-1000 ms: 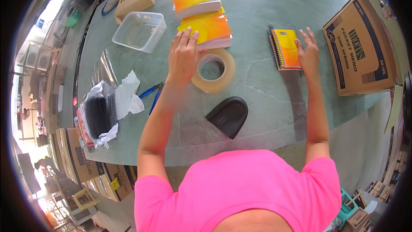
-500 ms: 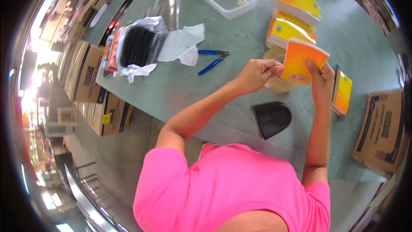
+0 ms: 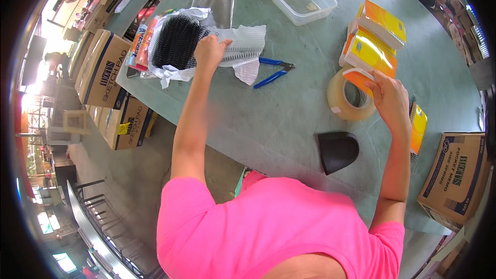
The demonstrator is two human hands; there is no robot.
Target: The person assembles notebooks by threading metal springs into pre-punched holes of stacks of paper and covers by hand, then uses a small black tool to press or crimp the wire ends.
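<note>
My left hand (image 3: pixel 208 51) is closed, with its fingers pinched at the right edge of a bundle of black plastic spiral binding coils (image 3: pixel 178 41). A thin dark coil (image 3: pixel 243 52) stretches rightward from the fingers, over crumpled white paper (image 3: pixel 248 74). The bundle rests in this paper wrapping on the table. My right hand (image 3: pixel 388 95) grips a small orange notebook (image 3: pixel 357 78), tilted so its edge shows, above a roll of clear packing tape (image 3: pixel 338 98). Just beyond stand stacks of yellow-and-orange notebooks (image 3: pixel 369 51). Another spiral-bound notebook (image 3: pixel 419 126) lies right of my right forearm.
Blue-handled cutters (image 3: pixel 274 75) lie open mid-table. A clear plastic tub (image 3: pixel 299 15) stands at the back. A black rounded case-like object (image 3: pixel 338 152) is near the front edge. Cardboard boxes stand at the right (image 3: pixel 454 175) and left (image 3: pixel 106 72).
My left hand has moved from beside the notebook, leftward and away, to the coils. My right hand has lowered and tilted the orange notebook over the tape. The view has shifted slightly.
</note>
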